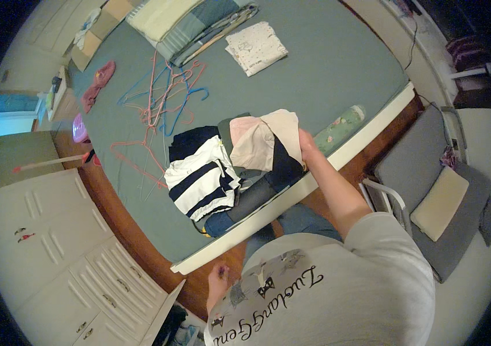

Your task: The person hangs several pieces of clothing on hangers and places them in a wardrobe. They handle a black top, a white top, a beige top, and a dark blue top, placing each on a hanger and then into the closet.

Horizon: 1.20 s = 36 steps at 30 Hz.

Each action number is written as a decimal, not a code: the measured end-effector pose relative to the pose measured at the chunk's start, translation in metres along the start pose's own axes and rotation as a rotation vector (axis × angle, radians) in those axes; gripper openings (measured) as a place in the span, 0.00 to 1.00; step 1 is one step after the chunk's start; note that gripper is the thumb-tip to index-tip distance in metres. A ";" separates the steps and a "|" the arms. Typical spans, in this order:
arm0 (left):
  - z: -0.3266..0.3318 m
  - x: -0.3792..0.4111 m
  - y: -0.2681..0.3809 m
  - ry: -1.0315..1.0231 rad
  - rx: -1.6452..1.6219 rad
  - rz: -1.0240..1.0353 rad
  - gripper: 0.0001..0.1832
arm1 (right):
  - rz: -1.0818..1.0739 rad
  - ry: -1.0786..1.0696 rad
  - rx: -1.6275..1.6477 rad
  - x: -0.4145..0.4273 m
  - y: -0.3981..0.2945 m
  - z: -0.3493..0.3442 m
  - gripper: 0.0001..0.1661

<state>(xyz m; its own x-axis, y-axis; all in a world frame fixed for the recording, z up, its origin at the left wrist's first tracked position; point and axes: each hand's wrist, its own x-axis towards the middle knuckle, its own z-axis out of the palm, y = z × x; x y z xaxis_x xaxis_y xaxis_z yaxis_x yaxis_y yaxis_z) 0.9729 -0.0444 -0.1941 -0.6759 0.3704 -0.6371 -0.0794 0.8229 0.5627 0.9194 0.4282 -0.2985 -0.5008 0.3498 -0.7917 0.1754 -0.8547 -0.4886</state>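
Note:
My right hand [308,147] grips the edge of a cream, pink and black garment [256,147] near the bed's white edge. Low at my side is my left hand [219,274], small and blurred; a dark patch shows at its fingers, and I cannot tell whether it holds anything. A black-and-white striped garment [202,184] lies left of the gripped one, over black cloth [191,140]. Along the bed edge runs a dark rolled garment [252,201]. Beyond my right hand rests a green floral rolled cloth [341,127].
Pink and blue clothes hangers [165,97] lie tangled on the green bed sheet [314,73]. Folded bedding [180,26], a white printed folded cloth [257,47] and a pink cloth [98,86] sit farther back. White drawers [120,277] stand left, a grey folding chair [418,151] right.

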 end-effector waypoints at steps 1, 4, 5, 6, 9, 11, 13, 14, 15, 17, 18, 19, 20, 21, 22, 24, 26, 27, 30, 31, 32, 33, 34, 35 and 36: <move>-0.007 0.019 0.009 -0.004 -0.026 0.042 0.11 | -0.016 -0.093 0.121 0.013 0.008 -0.019 0.19; -0.023 0.068 0.047 -0.033 -0.034 0.123 0.14 | 0.002 -0.389 0.379 -0.022 0.002 -0.005 0.21; -0.024 0.084 0.052 -0.031 -0.085 0.203 0.15 | -0.005 -0.383 0.373 -0.056 -0.003 0.020 0.21; -0.024 0.096 0.061 -0.029 -0.123 0.256 0.15 | -0.013 -0.377 0.365 -0.090 -0.011 0.045 0.21; -0.017 0.130 0.087 -0.116 -0.197 0.378 0.17 | -0.054 -0.414 0.375 -0.148 -0.001 0.065 0.21; -0.015 0.133 0.117 -0.342 -0.473 0.323 0.24 | -0.079 -0.445 0.331 -0.168 0.017 0.070 0.21; -0.007 0.130 0.135 -0.640 -0.761 -0.023 0.37 | -0.130 -0.464 0.233 -0.189 0.043 0.067 0.22; 0.000 0.135 0.128 -0.791 -0.938 -0.135 0.40 | -0.158 -0.483 0.162 -0.203 0.057 0.069 0.22; 0.001 0.130 0.132 -0.867 -1.124 -0.144 0.39 | -0.190 -0.496 0.109 -0.213 0.066 0.067 0.22; -0.007 0.110 0.153 -0.917 -1.513 -0.119 0.37 | -0.242 -0.524 0.023 -0.230 0.077 0.065 0.23; -0.009 0.112 0.149 -0.823 -1.535 -0.067 0.35 | -0.262 -0.530 0.001 -0.232 0.080 0.065 0.23; -0.010 0.115 0.143 -0.726 -1.556 -0.016 0.33 | -0.279 -0.532 -0.006 -0.230 0.082 0.066 0.23; -0.013 0.117 0.136 -0.623 -1.576 0.036 0.32 | -0.276 -0.523 0.015 -0.223 0.086 0.068 0.23; -0.023 0.123 0.134 -0.530 -1.592 0.163 0.28 | -0.269 -0.504 0.064 -0.213 0.090 0.069 0.23; -0.036 0.120 0.124 -0.424 -1.669 0.116 0.27 | -0.255 -0.496 0.113 -0.204 0.092 0.071 0.24; -0.067 0.123 0.107 -0.125 -1.627 0.000 0.25 | -0.101 -0.522 0.244 -0.206 0.087 0.085 0.24; -0.091 0.116 0.083 0.073 -1.520 0.141 0.27 | 0.166 -0.572 0.380 -0.226 0.071 0.103 0.31; -0.103 0.104 0.085 0.156 -1.458 0.115 0.25 | 0.262 -0.582 0.420 -0.224 0.076 0.100 0.32; -0.102 0.081 0.074 0.351 -0.975 0.152 0.26 | 0.352 -0.530 0.202 -0.223 0.094 0.102 0.32; -0.095 0.076 0.067 0.398 -0.763 0.180 0.27 | 0.405 -0.527 0.176 -0.219 0.105 0.104 0.32; -0.083 0.072 0.059 0.361 -0.577 0.240 0.28 | 0.457 -0.521 0.148 -0.217 0.114 0.107 0.31; -0.069 0.065 0.053 0.330 -0.385 0.299 0.29 | 0.419 -0.509 -0.012 -0.220 0.123 0.115 0.31; -0.056 0.061 0.049 0.296 -0.193 0.354 0.30 | 0.378 -0.496 -0.171 -0.223 0.132 0.121 0.31; -0.052 0.055 0.057 0.070 -0.536 0.260 0.29 | 0.332 -0.581 -0.380 -0.222 0.138 0.126 0.30; -0.050 0.048 0.064 -0.162 -0.871 0.155 0.28 | 0.244 -0.633 -0.600 -0.223 0.142 0.129 0.32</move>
<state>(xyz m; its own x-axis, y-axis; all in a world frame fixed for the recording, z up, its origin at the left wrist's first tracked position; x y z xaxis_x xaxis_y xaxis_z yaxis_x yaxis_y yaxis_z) 0.8987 0.0049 -0.1622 -0.6184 0.5607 -0.5506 -0.5683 0.1650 0.8062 0.9467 0.1792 -0.1442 -0.7334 -0.2422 -0.6352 0.6611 -0.4722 -0.5831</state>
